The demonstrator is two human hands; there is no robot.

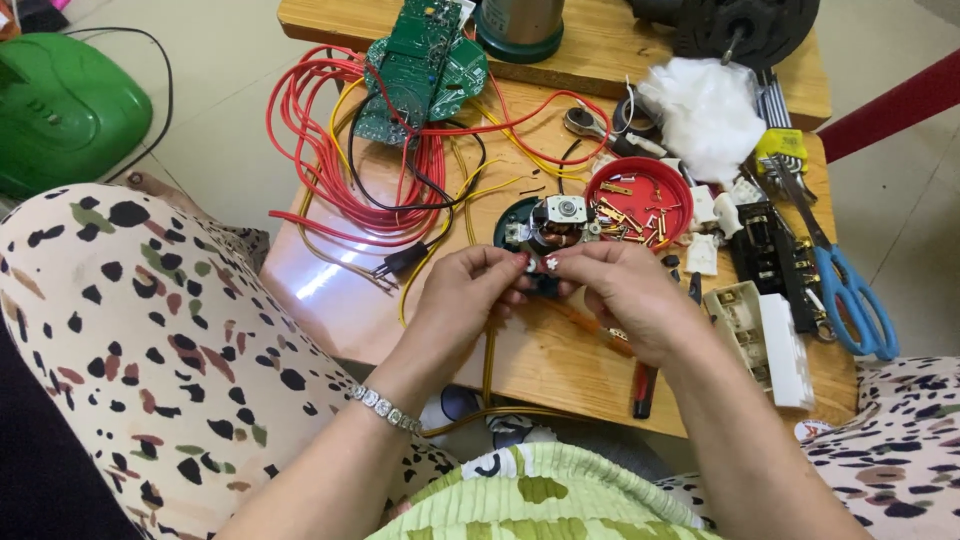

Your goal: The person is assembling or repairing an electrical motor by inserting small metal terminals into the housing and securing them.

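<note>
While pinched: small part [549,263], both hands [470,300].

Red wires [330,150] coil far left on the counter [560,360]; a green circuit board [420,60] beyond; blue-handled scissors [850,290] right, red lid [640,200] between.

Wooden table [560,370]: pale, smooth, glossy sheen at 9 o'clock. Wires [330,150]: red and yellow plastic sheathing, shiny. Circuit board [420,70] at 12 o'clock: green, matt, metal solder points. Red lid [665,190]: glossy plastic, holding brass-coloured metal bits. Scissors [840,280] at 3 o'clock: steel blades, blue plastic handles. Small motor [555,222]: copper winding, metal plate, possibly plastic base. Bracelet [385,407]: shiny metal. Trousers [130,330]: soft printed cloth.
</note>
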